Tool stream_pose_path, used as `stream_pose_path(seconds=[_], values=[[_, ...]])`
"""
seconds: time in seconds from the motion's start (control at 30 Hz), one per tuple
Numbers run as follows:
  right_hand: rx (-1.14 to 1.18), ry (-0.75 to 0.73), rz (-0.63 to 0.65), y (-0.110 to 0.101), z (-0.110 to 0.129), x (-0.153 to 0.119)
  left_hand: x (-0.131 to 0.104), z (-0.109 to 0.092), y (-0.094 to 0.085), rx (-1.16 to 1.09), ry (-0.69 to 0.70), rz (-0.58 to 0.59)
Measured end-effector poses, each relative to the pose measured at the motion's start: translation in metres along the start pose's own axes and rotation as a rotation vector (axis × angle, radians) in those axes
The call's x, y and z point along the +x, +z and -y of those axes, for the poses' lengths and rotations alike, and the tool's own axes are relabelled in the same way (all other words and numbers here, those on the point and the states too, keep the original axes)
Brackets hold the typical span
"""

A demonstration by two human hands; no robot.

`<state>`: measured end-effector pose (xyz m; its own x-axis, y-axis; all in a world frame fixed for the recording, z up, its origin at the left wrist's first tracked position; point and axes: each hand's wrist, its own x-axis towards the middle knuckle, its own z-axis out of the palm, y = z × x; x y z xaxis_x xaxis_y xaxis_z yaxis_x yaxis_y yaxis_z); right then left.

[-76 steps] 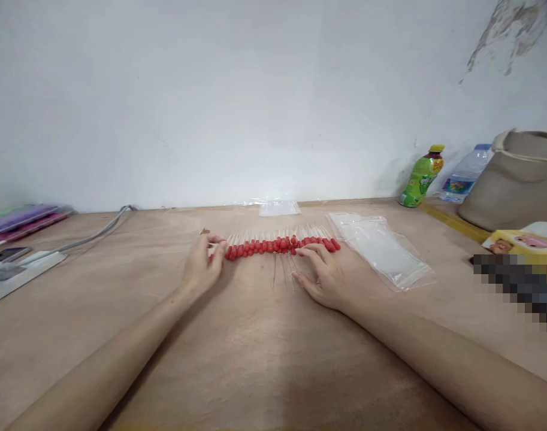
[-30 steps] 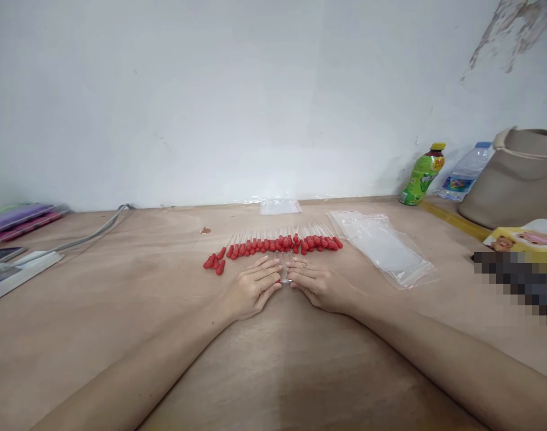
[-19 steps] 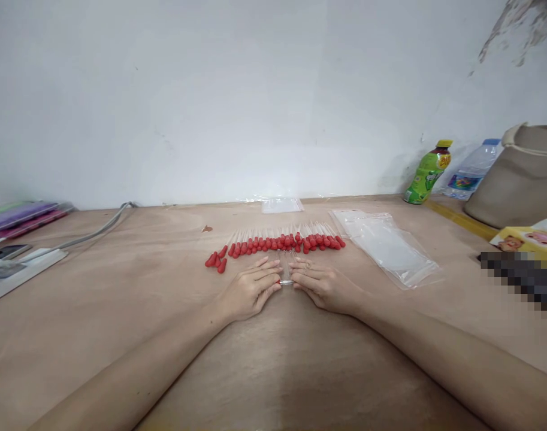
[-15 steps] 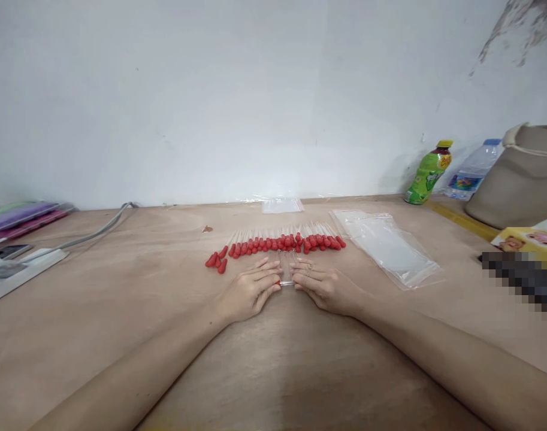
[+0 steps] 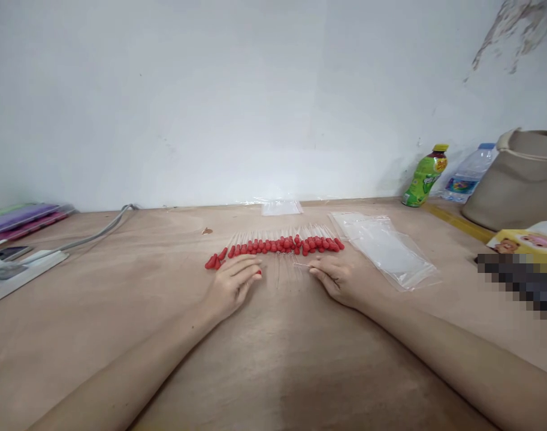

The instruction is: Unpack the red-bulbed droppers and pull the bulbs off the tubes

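My left hand point(image 5: 232, 282) rests on the table with its fingers closed round a small red bulb point(image 5: 259, 273), of which only the end shows at the thumb. Across from it, my right hand point(image 5: 335, 279) pinches a thin clear tube point(image 5: 301, 264) that points toward the left hand. The two hands are apart. Between them lie several loose thin clear tubes point(image 5: 278, 272) on the wooden table. Just beyond stretches a long row of red-bulbed droppers point(image 5: 282, 243), their thin clear stems pointing to the wall. A few red bulbs point(image 5: 212, 261) sit in a cluster at its left end.
Clear plastic zip bags point(image 5: 385, 248) lie to the right, and another bag point(image 5: 282, 208) is by the wall. Farther right stand a green bottle point(image 5: 426, 178), a water bottle point(image 5: 468, 173) and a beige bag point(image 5: 516, 179). A grey cable point(image 5: 97, 232) runs at the left.
My hands have moved apart from being close together over a clear tube. The tube is now with my right hand and the red bulb with my left.
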<state>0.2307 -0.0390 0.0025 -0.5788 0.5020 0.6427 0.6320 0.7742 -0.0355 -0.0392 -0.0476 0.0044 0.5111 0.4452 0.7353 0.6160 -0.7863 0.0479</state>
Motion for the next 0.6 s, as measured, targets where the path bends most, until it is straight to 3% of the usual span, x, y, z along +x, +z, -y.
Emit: stream_pose_path(seconds=[0.1,0.2,0.33,0.6], values=[[-0.095,0.057,0.031,-0.008,0.007,0.006,0.011,0.014,-0.016,0.07,-0.216,-0.073],[-0.155,0.112,0.015,-0.008,0.01,0.009,0.021,0.036,-0.039,0.175,-0.53,-0.071],[-0.197,0.148,-0.014,-0.003,0.007,0.006,0.022,0.066,-0.062,0.087,-0.922,0.077],[-0.264,0.178,0.018,-0.005,0.009,0.007,-0.009,0.096,-0.047,-0.05,-1.164,0.137]])
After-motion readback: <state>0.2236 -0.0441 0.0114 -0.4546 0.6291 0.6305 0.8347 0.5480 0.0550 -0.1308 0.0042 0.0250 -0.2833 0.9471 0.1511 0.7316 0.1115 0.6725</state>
